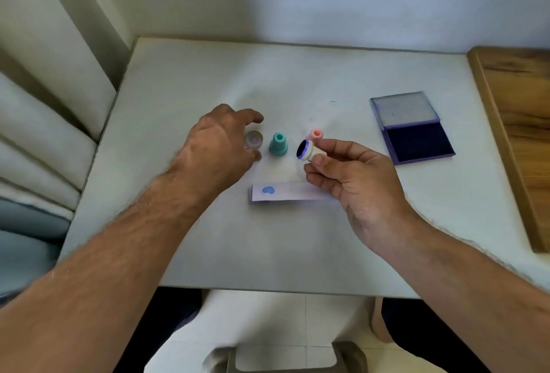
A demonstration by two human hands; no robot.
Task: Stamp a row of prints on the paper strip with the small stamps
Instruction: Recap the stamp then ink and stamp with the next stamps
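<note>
A white paper strip [293,192] lies on the table and carries one blue print [268,190] near its left end. My right hand [348,176] hovers above the strip's right part and grips a small pale stamp [308,150] on its side, the inked dark-blue face turned left. My left hand [218,146] reaches over a clear round cap [254,139], fingers curled around it; whether they touch it is unclear. A teal stamp [278,144] stands upright between the hands. A pink stamp [315,134] stands just behind my right fingers.
An open purple ink pad [416,140] with its lid folded back lies at the right. A wooden board [518,122] borders the table's right edge. White cushions [38,140] sit left of the white table [208,238].
</note>
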